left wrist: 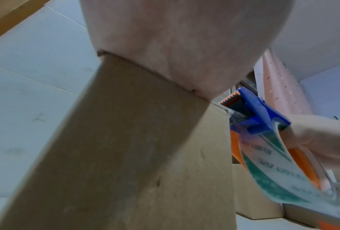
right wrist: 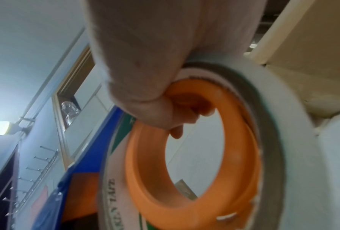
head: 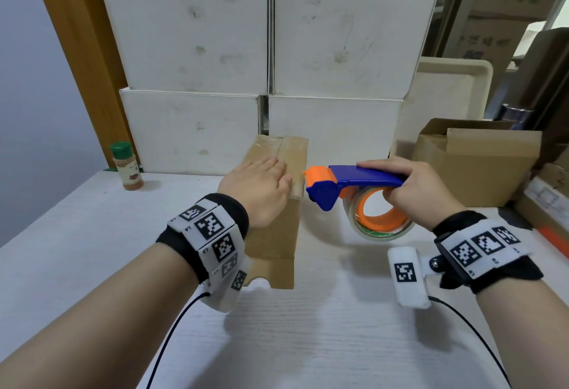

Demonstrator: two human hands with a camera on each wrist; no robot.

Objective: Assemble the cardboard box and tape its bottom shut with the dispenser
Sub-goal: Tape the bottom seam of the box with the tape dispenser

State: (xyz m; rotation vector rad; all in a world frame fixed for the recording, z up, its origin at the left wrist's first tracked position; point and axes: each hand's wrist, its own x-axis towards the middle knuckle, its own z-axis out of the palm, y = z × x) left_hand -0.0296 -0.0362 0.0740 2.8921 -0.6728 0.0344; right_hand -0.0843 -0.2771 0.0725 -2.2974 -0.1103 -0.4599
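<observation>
- While the cardboard box (head: pixel 278 203) stands at frame centre on the white table (head: pixel 92 250) with its taped face up, I keep my left hand (head: pixel 260 187) flat on top, fingers straight and spread, pressing the flaps so the seam stays closed
- In the left wrist view the palm sits right on the box's upper edge, which I read as a brace against the sideways pull of the tape
- My right hand (head: pixel 412 183) is wrapped round the tape dispenser (head: pixel 348 187), right of centre; the thumb lies along the blue handle and the fingers curl through the orange core of the tape roll (head: pixel 381 219), as the right wrist view shows
- The dispenser's orange nose sits just at the box's right top edge; in the left wrist view a clear strip seems to run from the cutter to that corner, though blur keeps me from being sure it is attached
- A glossy strip already shows along the far part of the top seam, so I judge the taping well advanced, perhaps at the cut
- The lower flaps near the table hang loose, since this end faces down
- A green-capped spice jar (head: pixel 126 166) stands at mid left, an open carton (head: pixel 477 160) at right, and white boxes (head: pixel 268 34) are stacked behind
</observation>
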